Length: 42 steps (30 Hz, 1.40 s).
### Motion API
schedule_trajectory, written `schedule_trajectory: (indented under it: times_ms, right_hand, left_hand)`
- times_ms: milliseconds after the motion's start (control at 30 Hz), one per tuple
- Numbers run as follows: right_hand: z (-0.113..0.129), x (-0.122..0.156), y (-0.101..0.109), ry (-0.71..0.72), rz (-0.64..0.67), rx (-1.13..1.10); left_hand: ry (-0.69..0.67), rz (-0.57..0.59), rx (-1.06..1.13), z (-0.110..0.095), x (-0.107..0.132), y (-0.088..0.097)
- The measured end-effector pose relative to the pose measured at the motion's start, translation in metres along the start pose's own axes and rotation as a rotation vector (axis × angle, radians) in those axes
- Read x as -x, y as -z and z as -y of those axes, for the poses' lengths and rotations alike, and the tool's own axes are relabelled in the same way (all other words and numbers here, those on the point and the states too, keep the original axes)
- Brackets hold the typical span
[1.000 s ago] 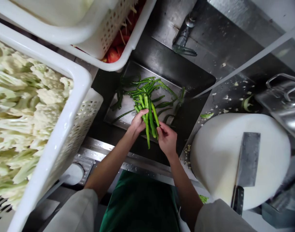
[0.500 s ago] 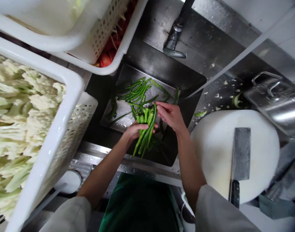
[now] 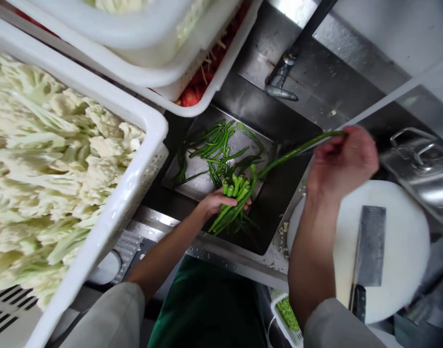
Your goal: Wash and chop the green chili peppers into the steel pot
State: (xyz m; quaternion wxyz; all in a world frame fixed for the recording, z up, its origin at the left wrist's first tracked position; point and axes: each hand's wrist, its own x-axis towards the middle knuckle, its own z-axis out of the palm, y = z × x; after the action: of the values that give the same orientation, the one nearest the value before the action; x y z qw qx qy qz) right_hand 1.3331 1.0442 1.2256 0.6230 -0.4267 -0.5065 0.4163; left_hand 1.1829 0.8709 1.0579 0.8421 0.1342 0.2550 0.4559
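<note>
My left hand (image 3: 221, 202) is closed round a bunch of long green chili peppers (image 3: 239, 191), stem ends up, over the sink. Out to the right, my right hand (image 3: 347, 159), smeared by motion, pinches the far end of one long green pepper (image 3: 297, 151). That pepper stretches back toward the bunch; whether its near end touches the bunch I cannot tell. Behind my left hand, more loose green peppers (image 3: 216, 140) lie wet in a shallow metal tray (image 3: 198, 180) within the sink (image 3: 265, 229).
A white basket of cauliflower (image 3: 156, 125) stands left, with stacked white baskets (image 3: 207, 108) and red vegetables (image 3: 192, 94) behind. A tap (image 3: 279, 89) hangs at the back. Right are a round cutting board (image 3: 406, 246) bearing a cleaver (image 3: 372, 246) and a lidded steel pot (image 3: 420, 169).
My right hand has swung right and up from the bunch, drawing out one long green pepper. My left hand keeps its bunch. The camera view has shifted somewhat to the left.
</note>
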Motion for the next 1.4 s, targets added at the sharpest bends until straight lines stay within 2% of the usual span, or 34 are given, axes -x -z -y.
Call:
schedule_trajectory:
  times_ms: [100, 200, 300, 367, 433, 567, 667, 700, 767, 833, 900, 967, 1000, 1033, 1100, 1167, 1233, 1300, 1400]
  right_hand:
    - [0.048, 0.004, 0.014, 0.022, 0.051, 0.012]
    - [0.077, 0.040, 0.025, -0.046, 0.159, 0.025]
    - [0.085, 0.096, 0.038, -0.304, 0.347, 0.000]
    - [0.086, 0.130, 0.054, -0.501, 0.454, 0.029]
    - [0.091, 0.154, 0.073, -0.592, 0.519, 0.124]
    - [0.115, 0.179, 0.107, -0.650, 0.538, 0.308]
    - [0.132, 0.189, 0.135, -0.667, 0.555, 0.448]
    - [0.135, 0.191, 0.148, -0.621, 0.503, 0.554]
    - [0.137, 0.196, 0.183, -0.477, 0.308, 0.905]
    - [0.134, 0.200, 0.225, -0.426, 0.122, 1.323]
    - [0.125, 0.203, 0.265, -0.543, 0.076, 1.601]
    - [0.115, 0.202, 0.296, -0.646, 0.144, 1.677]
    - [0.110, 0.200, 0.308, -0.652, 0.191, 1.666]
    - [0.107, 0.196, 0.318, -0.633, 0.223, 1.639]
    - [0.105, 0.189, 0.336, -0.586, 0.243, 1.545]
    - [0.111, 0.185, 0.356, -0.564, 0.201, 1.387]
    - [0.121, 0.185, 0.382, -0.535, 0.142, 1.218]
    - [0.131, 0.188, 0.411, -0.529, 0.108, 1.066]
    - [0.143, 0.192, 0.454, -0.572, 0.125, 0.931]
  left_hand:
    - [0.004, -0.027, 0.052, 0.007, -0.002, -0.007]
    - [-0.063, -0.089, 0.239, 0.013, -0.009, -0.022]
    - [-0.165, -0.153, 0.452, 0.016, -0.017, -0.047]
    - [-0.173, -0.192, 0.522, 0.017, -0.021, -0.067]
    - [-0.158, -0.202, 0.551, 0.017, -0.021, -0.089]
    - [-0.172, -0.180, 0.528, 0.014, -0.014, -0.126]
    - [-0.139, -0.180, 0.464, 0.004, -0.002, -0.140]
    - [-0.127, -0.183, 0.433, -0.001, 0.002, -0.142]
    - [-0.126, -0.207, 0.331, -0.014, 0.013, -0.142]
    - [-0.171, -0.272, 0.147, -0.030, 0.026, -0.140]
    - [-0.273, -0.371, -0.131, -0.043, 0.037, -0.141]
    - [-0.378, -0.458, -0.493, -0.052, 0.045, -0.150]
    - [-0.413, -0.481, -0.699, -0.054, 0.047, -0.158]
    - [-0.425, -0.493, -0.922, -0.054, 0.047, -0.168]
    - [-0.359, -0.486, -1.411, -0.049, 0.043, -0.196]
    - [-0.223, -0.447, -1.868, -0.037, 0.032, -0.229]
    - [-0.102, -0.371, -2.188, -0.016, 0.015, -0.266]
    - [-0.071, -0.252, -2.361, 0.015, -0.012, -0.303]
    - [-0.106, -0.101, -2.478, 0.078, -0.067, -0.353]
